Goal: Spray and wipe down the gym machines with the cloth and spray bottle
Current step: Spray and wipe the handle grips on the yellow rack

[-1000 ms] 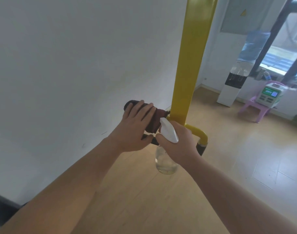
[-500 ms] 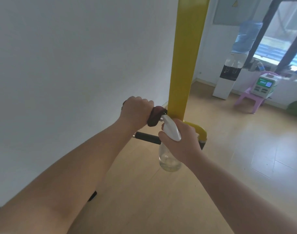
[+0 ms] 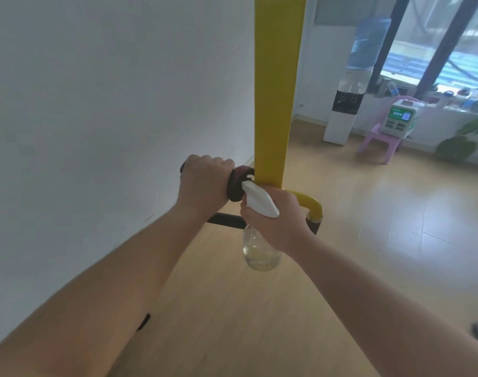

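Note:
A yellow upright post [image 3: 275, 91] of the gym machine rises in the middle, with a yellow curved handle [image 3: 311, 205] ending in a black grip at its foot. My left hand [image 3: 202, 183] is clenched around a dark maroon cloth [image 3: 237, 180], which is wrapped on a handle just left of the post. My right hand [image 3: 273, 221] holds a clear spray bottle [image 3: 261, 254] by its neck. Its white trigger head [image 3: 259, 198] points at the cloth. A black bar [image 3: 224, 220] shows below my left wrist.
A white wall [image 3: 110, 104] runs close on the left. Wooden floor [image 3: 368, 254] spreads to the right. At the far right stand a water dispenser [image 3: 346, 104], a pink plastic chair [image 3: 381, 137] carrying a white device, a green plant [image 3: 460, 142] and windows.
My left hand went from lying flat with spread fingers on the cloth to a closed fist around it on the handle. The view has shifted slightly; the bottle stays beside the post.

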Demonstrator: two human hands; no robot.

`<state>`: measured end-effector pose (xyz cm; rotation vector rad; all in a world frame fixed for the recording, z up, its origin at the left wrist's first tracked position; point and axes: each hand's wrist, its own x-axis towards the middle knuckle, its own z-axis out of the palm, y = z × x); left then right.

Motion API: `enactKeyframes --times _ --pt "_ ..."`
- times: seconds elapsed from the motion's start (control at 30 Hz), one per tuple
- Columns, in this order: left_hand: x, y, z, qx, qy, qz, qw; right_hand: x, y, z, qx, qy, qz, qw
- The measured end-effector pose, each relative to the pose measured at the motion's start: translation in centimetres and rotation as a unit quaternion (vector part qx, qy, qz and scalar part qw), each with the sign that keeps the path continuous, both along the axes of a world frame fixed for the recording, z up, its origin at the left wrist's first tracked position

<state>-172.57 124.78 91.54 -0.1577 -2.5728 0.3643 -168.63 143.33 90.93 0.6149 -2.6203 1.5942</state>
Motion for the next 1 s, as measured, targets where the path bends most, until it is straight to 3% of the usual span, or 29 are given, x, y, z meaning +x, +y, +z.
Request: enactKeyframes --times 0.07,0.13,0.27,0.33,0.43,0.57,0.67,0.73,0.8,0.87,0.9,0.97,1.0 --pt "0.7 0.7 -2.5 0.090 0.127 -0.034 0.987 0.1 0.3 -0.5 -0.007 0.008 0.010 1.000" --pt "0.8 1.0 -4.1 0.119 0.178 -0.062 0.975 0.2 0.6 -0.5 -0.013 0.009 0.017 1.000" --pt "0.6 0.7 -3.6 0.069 0.142 -0.081 0.984 0.1 1.3 -0.4 -0.039 -0.016 0.024 0.999" --pt "0.2 1.0 -1.6 0.011 0.088 -0.061 0.994 0.1 1.4 -0.3 -0.057 -0.044 0.030 0.997" --pt "-0.1 1.5 1.2 -0.091 -0.072 -0.021 0.993 0.4 1.4 -0.2 -0.047 -0.085 0.034 0.995" --pt "-1.0 2.2 3.9 -0.026 -0.274 0.023 0.961 0.4 1.2 -0.1 -0.031 -0.074 0.052 0.995" --pt "-1.6 2.4 6.0 0.071 -0.474 0.023 0.877 0.8 1.2 -0.4 -0.009 -0.061 0.072 0.995" --pt "-1.6 2.4 6.4 0.083 -0.502 0.027 0.861 1.1 1.2 -0.4 0.002 -0.040 0.077 0.996" --pt "-1.1 2.1 5.7 0.019 -0.426 0.042 0.904 1.0 0.9 -0.3 -0.017 -0.056 0.065 0.996" --pt "-0.6 1.2 3.3 -0.046 -0.232 0.014 0.971 0.6 0.6 0.2 -0.077 -0.114 0.039 0.990" --pt "-0.3 1.0 1.9 -0.033 -0.119 -0.022 0.992 0.4 0.5 0.3 -0.103 -0.131 0.036 0.985" --pt "0.4 0.7 -0.6 0.051 0.044 -0.083 0.994 0.1 0.5 0.4 -0.115 -0.127 0.049 0.984" --pt "0.4 0.6 -1.5 0.074 0.079 -0.090 0.990 0.2 0.5 0.4 -0.110 -0.125 0.055 0.985"
